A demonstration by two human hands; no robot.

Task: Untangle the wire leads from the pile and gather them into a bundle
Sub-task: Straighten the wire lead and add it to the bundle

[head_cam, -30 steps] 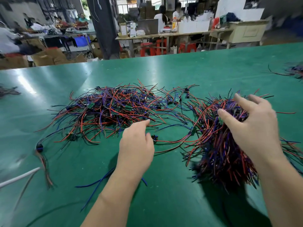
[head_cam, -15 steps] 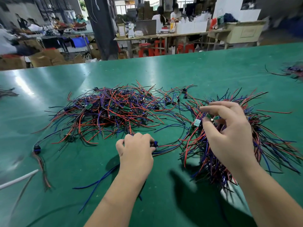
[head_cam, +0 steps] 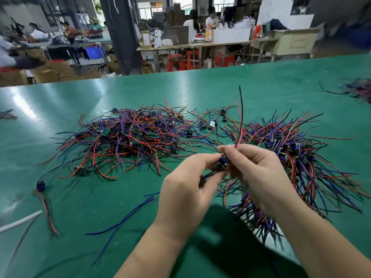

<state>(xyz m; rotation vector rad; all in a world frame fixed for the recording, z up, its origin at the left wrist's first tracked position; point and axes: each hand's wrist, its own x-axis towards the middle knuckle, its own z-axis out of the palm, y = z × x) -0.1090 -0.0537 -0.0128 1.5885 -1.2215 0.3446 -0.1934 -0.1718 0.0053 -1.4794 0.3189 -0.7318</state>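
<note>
We pinch one lead (head_cam: 240, 125) in both hands, left hand (head_cam: 186, 189) on its connector (head_cam: 222, 162), right hand (head_cam: 259, 173) just above, stood upright so it clears the pile (head_cam: 130, 137).

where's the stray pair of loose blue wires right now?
Head view: the stray blue wires lie on the green table, just left of the left hand, nearer than the big tangled wire pile.

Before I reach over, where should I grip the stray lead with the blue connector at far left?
Best pinch its blue plastic connector block from above and the left: it is the one solid part, sits beside the tangled red, blue and black wire pile, and its thin wires trail toward you.
</note>
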